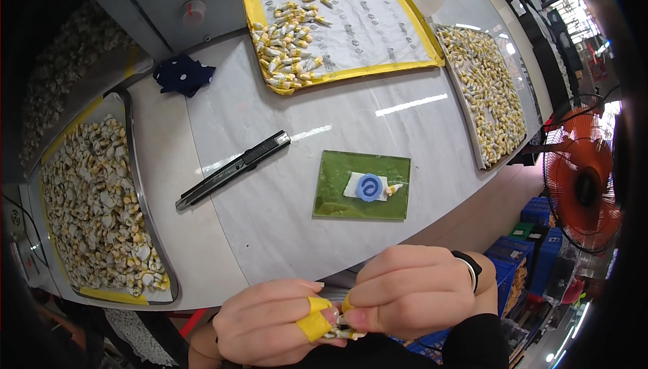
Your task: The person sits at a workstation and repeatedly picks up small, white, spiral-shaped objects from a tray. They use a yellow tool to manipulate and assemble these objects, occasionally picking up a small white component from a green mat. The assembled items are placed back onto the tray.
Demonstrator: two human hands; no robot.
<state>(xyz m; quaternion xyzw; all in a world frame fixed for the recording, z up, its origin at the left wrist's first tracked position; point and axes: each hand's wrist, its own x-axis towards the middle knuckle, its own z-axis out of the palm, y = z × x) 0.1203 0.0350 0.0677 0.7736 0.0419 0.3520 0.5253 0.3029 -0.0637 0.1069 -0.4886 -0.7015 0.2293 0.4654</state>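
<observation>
Spreading out ahead of the fingers (405, 281), a pale marbled table (270, 234). At its far side from them, a yellow-rimmed tray (378, 70) lined with white paper (368, 11) bearing repeated black print, too small to read; in it, small cone-shaped pieces (290, 48). Left of the fingers, a heaped tray (108, 295). Close together, left hand (270, 322) and right hand (415, 291), with digits curled and tips pinching small yellow-and-white pieces (347, 334), exact contact partly hidden; around a left finger, plain yellow tape (312, 318). Just beyond the fingertips, a green plate (331, 203); farther and leftward, a black utility knife (233, 170). On the plate, a white patch (352, 187), a blue disc (369, 187) with a dark swirl, and one loose piece (393, 189).
</observation>
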